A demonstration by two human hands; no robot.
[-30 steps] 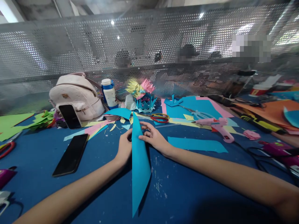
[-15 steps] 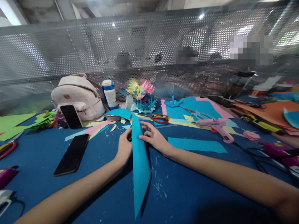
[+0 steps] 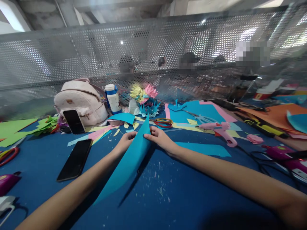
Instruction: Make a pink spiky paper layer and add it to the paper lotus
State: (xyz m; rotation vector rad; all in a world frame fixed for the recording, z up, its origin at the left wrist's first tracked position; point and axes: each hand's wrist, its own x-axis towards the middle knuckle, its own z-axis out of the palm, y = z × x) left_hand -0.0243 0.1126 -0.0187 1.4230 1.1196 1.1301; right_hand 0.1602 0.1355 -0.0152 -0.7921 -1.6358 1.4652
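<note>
A long, pointed strip of blue paper (image 3: 128, 161) slants across the middle of the table, its far tip raised and its near end toward the lower left. On its right edge, my right hand (image 3: 160, 139) pinches the paper between thumb and fingers. My left hand (image 3: 126, 142) grips it from the left side, with some fingertips hidden behind the sheet. Beyond the hands lie red-and-yellow-handled scissors (image 3: 163, 123) and a curved piece of blue paper (image 3: 123, 118). Another blue strip (image 3: 203, 149) lies flat to the right of my right hand.
A pink glue gun (image 3: 222, 129) with a cord rests at right. Folded paper flowers (image 3: 149, 107), a white bottle (image 3: 112, 99) and a pale backpack (image 3: 80, 102) stand at the back. A black phone (image 3: 75, 159) lies at left. A perforated metal screen (image 3: 148, 41) rises behind.
The blue paper strip has turned from nearly straight toward me to a slant, its near end swinging left and its far tip moving right. Both hands keep hold of it.
</note>
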